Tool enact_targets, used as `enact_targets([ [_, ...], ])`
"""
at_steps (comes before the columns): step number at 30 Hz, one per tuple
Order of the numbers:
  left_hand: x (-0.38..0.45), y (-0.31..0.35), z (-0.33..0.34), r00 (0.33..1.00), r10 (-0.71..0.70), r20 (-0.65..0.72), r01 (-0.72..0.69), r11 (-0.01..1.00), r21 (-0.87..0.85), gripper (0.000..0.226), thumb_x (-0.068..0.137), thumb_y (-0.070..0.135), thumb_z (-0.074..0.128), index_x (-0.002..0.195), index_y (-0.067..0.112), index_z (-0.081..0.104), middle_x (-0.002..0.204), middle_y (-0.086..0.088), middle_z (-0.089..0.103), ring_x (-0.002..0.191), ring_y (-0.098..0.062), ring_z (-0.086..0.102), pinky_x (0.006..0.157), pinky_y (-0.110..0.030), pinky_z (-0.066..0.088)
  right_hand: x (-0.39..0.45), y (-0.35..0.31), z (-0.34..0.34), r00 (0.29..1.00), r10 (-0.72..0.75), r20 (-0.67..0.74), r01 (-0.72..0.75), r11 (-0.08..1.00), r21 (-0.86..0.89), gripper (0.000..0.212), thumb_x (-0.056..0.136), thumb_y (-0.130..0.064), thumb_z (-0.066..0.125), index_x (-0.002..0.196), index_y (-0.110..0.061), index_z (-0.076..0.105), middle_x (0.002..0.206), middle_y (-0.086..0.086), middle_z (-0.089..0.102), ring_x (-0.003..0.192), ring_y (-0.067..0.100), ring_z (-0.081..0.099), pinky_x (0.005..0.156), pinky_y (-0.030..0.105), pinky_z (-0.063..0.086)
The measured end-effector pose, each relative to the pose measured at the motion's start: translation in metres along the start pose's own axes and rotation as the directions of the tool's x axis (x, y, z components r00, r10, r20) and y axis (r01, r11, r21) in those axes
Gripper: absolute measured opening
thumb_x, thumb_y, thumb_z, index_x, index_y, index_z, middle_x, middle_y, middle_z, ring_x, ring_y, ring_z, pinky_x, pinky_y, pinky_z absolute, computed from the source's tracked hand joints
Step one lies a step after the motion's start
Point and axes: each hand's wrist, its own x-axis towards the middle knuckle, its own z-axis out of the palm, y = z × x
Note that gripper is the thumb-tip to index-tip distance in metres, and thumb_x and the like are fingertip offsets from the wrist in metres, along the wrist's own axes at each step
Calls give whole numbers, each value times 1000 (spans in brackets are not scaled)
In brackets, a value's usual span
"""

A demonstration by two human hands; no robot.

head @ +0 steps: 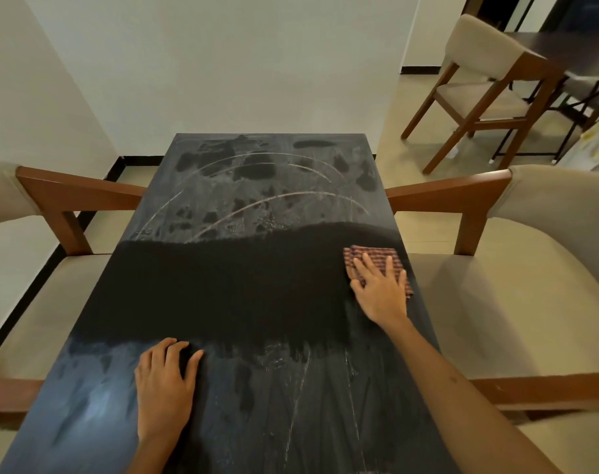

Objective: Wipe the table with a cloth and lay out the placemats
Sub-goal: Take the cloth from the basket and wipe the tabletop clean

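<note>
A long dark table (243,295) runs away from me, dusty and streaked at its far and near ends, with a clean black band across the middle. A red-and-brown checked cloth (373,257) lies folded near the table's right edge. My right hand (380,289) presses flat on the cloth, fingers spread. My left hand (164,381) rests palm down on the near left part of the table, fingers loosely curled, holding nothing. No placemats are in view.
Beige cushioned chairs with brown wooden arms stand on the left (52,200) and right (496,213) of the table. Another chair (479,83) stands at the back right beside a second dark table (571,53). White walls close the far side.
</note>
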Motion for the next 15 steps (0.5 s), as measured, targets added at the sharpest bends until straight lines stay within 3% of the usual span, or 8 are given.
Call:
enact_targets([
  [7,0,1,-1,1000,-7,8,7,1000,-7,29,87,32,64,105,9,65,115,-10,58,112,-29,48,96,-50,42,-18,43,0,950,311,-14,-306,941,145,56,101,-50,27,153,-35,18,162,-5,12,148,34,4,117,61,9],
  [12,0,1,-1,1000,5,-6,-5,1000,-10,29,86,30,66,104,7,65,113,-12,59,110,-31,49,94,-51,42,-39,5,3,993,121,-15,-121,992,19,57,100,-51,24,154,-33,16,162,-9,9,148,35,-2,117,60,-1],
  [15,0,1,-2,1000,5,-8,-5,1000,-9,28,85,29,66,103,7,65,112,-12,59,110,-31,49,94,-52,42,-61,-31,13,1000,8,6,-8,1000,-15,60,97,-57,7,153,-36,13,161,-13,7,148,34,-4,114,55,-9],
])
